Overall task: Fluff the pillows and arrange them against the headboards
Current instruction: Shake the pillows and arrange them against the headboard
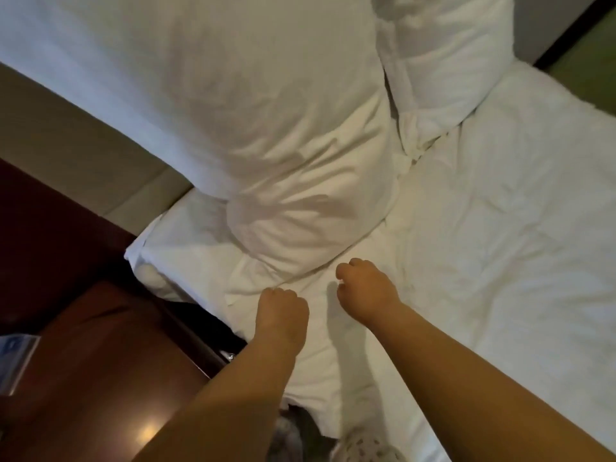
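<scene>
A large white pillow [240, 128] stands tilted against the beige padded headboard [60, 128], its lower end resting on the white bedding [500, 248]. A second white pillow [443, 51] stands upright to its right, touching it. My left hand [281, 316] is curled into a fist on a fold of white fabric just below the large pillow's lower edge; its fingertips are hidden. My right hand [365, 288] hovers slightly above the sheet beside that edge, fingers curled with nothing visible in them. Neither hand touches the pillow body.
A dark red wooden nightstand [100, 368] stands at the left of the bed, with a blue-and-white object [13, 358] at its left edge. A green panel [586, 51] shows at the top right beyond the bed.
</scene>
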Motion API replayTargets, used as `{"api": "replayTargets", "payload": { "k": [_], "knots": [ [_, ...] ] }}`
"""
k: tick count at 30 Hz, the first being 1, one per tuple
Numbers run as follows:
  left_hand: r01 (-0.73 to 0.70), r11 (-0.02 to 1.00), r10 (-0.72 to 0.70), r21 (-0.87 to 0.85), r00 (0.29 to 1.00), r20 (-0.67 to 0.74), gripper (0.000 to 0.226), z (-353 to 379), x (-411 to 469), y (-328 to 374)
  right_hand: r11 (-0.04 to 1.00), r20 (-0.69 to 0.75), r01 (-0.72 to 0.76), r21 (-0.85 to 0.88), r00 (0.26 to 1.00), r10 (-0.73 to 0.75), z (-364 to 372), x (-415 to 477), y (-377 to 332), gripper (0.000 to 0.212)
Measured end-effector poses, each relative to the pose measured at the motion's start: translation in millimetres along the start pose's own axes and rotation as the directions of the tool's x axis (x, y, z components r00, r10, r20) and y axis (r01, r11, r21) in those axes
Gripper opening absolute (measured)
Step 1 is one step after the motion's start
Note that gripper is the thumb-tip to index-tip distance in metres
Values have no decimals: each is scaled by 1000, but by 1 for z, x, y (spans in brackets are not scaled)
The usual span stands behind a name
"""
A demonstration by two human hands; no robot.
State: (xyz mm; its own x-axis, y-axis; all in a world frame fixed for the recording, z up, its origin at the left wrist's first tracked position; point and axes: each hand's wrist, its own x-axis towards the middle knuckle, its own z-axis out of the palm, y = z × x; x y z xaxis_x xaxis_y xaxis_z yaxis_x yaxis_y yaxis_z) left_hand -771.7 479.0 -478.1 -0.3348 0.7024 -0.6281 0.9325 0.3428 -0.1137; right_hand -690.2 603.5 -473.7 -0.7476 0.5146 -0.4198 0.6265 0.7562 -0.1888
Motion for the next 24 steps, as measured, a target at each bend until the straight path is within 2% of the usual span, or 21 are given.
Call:
{"api": "replayTargets", "payload": {
  "k": [3, 7, 8, 10, 12, 14, 16, 18, 20, 22, 24],
  "knots": [
    [107, 991, -105, -76, 994, 28, 25, 30, 14, -14, 998, 5, 60, -9, 998, -60, 34, 8, -4, 23],
    [298, 934, -301, -197, 954, 16, 23, 55, 32, -40, 958, -84, 285, 21, 956, -282, 71, 32, -28, 10],
    [347, 908, -355, -235, 935, 11, 24, 60, 35, -46, 942, -92, 336, 18, 938, -333, 79, 39, -36, 16],
    [438, 842, -460, -316, 888, 6, 29, 72, 40, -55, 904, -58, 428, 3, 902, -427, 96, 49, -49, 42],
    [498, 734, -543, -461, 839, 40, 37, 85, 44, -57, 895, -15, 446, -21, 895, -446, 109, 53, -59, 57],
    [510, 633, -590, -582, 805, 64, 51, 99, 47, -56, 907, -31, 419, -44, 907, -420, 119, 55, -64, 57],
    [504, 624, -616, -598, 788, 22, 59, 105, 50, -58, 897, -106, 437, -66, 891, -442, 125, 56, -71, 42],
    [504, 672, -628, -543, 776, -58, 43, 106, 52, -61, 849, -115, 501, -168, 845, -522, 125, 59, -81, 28],
    [471, 712, -601, -520, 792, -105, 23, 104, 53, -61, 806, -26, 524, -276, 834, -551, 124, 63, -91, 37],
    [429, 730, -565, -532, 816, -117, 17, 107, 51, -58, 781, 81, 514, -355, 849, -522, 118, 69, -101, 47],
    [417, 703, -554, -576, 829, -77, 17, 112, 47, -53, 746, 106, 525, -410, 839, -533, 108, 71, -111, 38]
  ]
}}
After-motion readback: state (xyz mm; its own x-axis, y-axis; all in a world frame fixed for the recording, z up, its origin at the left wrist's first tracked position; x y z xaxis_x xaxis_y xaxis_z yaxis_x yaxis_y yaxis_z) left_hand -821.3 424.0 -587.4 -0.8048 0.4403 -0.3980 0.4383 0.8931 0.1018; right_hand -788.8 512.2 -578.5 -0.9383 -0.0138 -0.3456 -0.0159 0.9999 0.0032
